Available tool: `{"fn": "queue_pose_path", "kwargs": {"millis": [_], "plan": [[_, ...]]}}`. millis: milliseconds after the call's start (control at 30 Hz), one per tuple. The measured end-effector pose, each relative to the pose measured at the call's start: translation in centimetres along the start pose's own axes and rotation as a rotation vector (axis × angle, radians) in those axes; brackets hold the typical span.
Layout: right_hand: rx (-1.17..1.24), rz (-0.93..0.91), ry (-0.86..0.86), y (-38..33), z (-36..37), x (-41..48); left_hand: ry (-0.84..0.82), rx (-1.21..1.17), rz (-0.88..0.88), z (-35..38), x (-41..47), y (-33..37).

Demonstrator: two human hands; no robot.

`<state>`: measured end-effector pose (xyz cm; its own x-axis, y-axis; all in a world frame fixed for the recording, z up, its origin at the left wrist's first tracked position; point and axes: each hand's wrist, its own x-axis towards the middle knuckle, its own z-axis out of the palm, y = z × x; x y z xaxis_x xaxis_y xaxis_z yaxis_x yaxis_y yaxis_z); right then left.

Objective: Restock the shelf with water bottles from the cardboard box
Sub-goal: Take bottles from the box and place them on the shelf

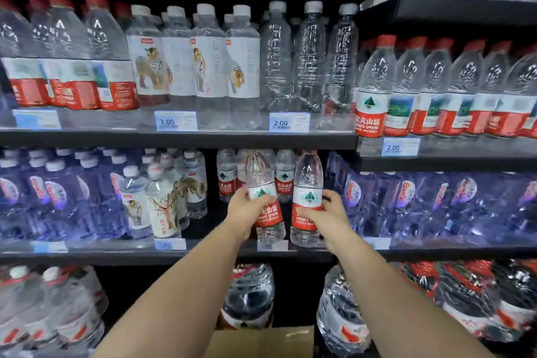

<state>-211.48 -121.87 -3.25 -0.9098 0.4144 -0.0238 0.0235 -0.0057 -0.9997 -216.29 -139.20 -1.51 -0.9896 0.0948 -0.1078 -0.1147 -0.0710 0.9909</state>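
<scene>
Left grip (pixel 246 207) wraps a tilted bottle (pixel 259 174); right grip (pixel 327 213) wraps an upright bottle (pixel 308 177).

The head-worn camera faces the shelf (pixel 101 259) squarely from close by, tilted slightly downward.

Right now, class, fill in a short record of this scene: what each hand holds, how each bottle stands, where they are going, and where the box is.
left hand: grips the left bottle at its label
right hand: grips the right bottle at its label
left bottle: tilted, cap leaning left
right bottle: near upright
destination: gap on the middle shelf, in front of matching back-row bottles
bottles set down: cannot tell
cardboard box: bottom of view, between the forearms
</scene>
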Motion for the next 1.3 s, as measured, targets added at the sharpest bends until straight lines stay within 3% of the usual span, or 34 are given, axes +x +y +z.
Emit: {"fn": "queue_pose_path", "kwargs": {"millis": [433, 567, 833, 1167, 1300], "plan": [[-0.144, -0.151, 0.036, 6.6, 1.7, 9.7, -0.163, 0.055, 0.001, 2.7, 11.1, -5.3], [-0.151, -0.116, 0.035, 7.0, 1.4, 10.2, -0.155, 0.072, 0.069, 2.9, 11.7, -6.4], [-0.356, -0.112, 0.146, 6.6, 2.1, 11.2, -0.029, 0.356, 0.156, 2.9, 12.2, -8.9], [-0.681, -0.117, 0.311, 6.7, 3.2, 16.1, -0.012, 0.39, 0.181, 3.5, 14.8, -9.3], [-0.634, -0.101, 0.337, 7.1, 3.3, 17.3, -0.006, 0.401, 0.187, 3.7, 16.3, -9.3]]}}
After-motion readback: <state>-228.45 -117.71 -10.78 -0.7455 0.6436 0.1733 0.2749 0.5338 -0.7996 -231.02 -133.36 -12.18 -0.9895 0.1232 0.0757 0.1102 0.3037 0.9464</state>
